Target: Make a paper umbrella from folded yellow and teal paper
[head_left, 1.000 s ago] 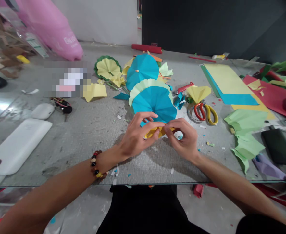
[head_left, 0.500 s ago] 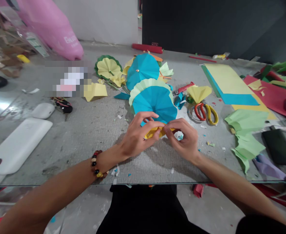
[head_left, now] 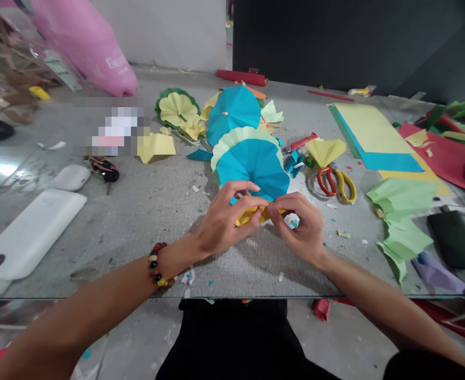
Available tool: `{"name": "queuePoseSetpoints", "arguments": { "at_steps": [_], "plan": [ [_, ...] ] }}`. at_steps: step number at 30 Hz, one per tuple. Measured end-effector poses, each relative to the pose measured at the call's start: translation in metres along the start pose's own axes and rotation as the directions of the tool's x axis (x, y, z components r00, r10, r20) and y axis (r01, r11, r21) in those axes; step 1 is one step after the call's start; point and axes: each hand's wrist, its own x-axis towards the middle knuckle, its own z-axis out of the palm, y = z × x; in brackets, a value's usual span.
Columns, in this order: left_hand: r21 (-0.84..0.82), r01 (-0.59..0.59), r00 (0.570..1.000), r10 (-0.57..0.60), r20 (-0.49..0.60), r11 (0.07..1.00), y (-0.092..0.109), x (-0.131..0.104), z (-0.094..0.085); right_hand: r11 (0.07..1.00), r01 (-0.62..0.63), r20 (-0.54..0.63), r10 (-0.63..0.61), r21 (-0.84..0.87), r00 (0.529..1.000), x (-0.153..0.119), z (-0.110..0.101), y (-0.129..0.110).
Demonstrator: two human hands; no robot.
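Observation:
Between my two hands is a piece of folded yellow paper point(head_left: 253, 215), partly hidden by the fingers. My left hand point(head_left: 229, 215) pinches it from the left, thumb below and fingers above. From the right, my right hand point(head_left: 299, 220) grips its other end, thumb and fingertips pressed together near the left fingertips. Just beyond them lies a pleated blue paper fan point(head_left: 252, 163) with a pale green scalloped edge. Behind that is a round blue pleated paper disc point(head_left: 234, 113) with a small knob in its middle.
Scissors point(head_left: 335, 184) with red and yellow handles lie to the right, near a yellow paper fan point(head_left: 325, 152). Coloured sheets point(head_left: 375, 132) and crumpled green paper point(head_left: 404, 221) are farther right. A white power bank point(head_left: 34, 232) sits at the left; the table edge runs beneath my forearms.
My hands keep the same pinch on the yellow paper, with hardly any movement. The whole view has shifted very slightly.

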Motion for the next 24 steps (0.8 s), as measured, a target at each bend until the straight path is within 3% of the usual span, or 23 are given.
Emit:
{"name": "queuePoseSetpoints", "arguments": {
  "at_steps": [24],
  "plan": [
    [0.045, -0.046, 0.998, 0.047, -0.029, 0.998, 0.001, 0.0019, -0.0007, 0.998, 0.053, 0.003, -0.053, -0.026, 0.999, -0.0025, -0.0003, -0.0004]
  ]
}}
